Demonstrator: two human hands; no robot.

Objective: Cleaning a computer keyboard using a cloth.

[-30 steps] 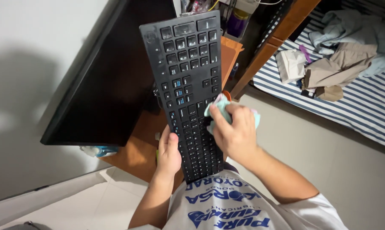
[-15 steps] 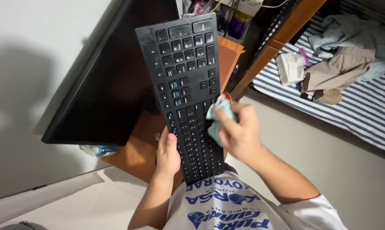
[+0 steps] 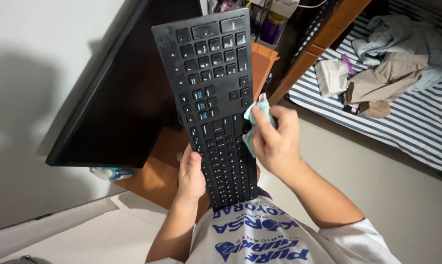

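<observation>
I see the black keyboard held up on end, its long axis running from my chest away toward the monitor, the near short end propped against my shirt and the far end tipped up and away. My left hand has a clenched grip on the keyboard's left long edge, low down near the chest end, thumb lying over the outer column of keys. My right hand grips a small pale green cloth, bunched between the fingertips and thumb, and presses it against the keyboard's right edge, roughly at the middle of its length.

So from the right grip, most of the uncovered key field lies up and away along the long axis, toward the far end with the larger keys; a shorter stretch lies back toward me, between the cloth and the chest. The left grip sits lower and on the opposite edge, well clear of the cloth, with the full width of the keys between the two hands.

Under the keyboard and past the left grip is the orange-brown tabletop. Off to the right of the right grip, well apart, lies a striped bed with crumpled clothes on it.
</observation>
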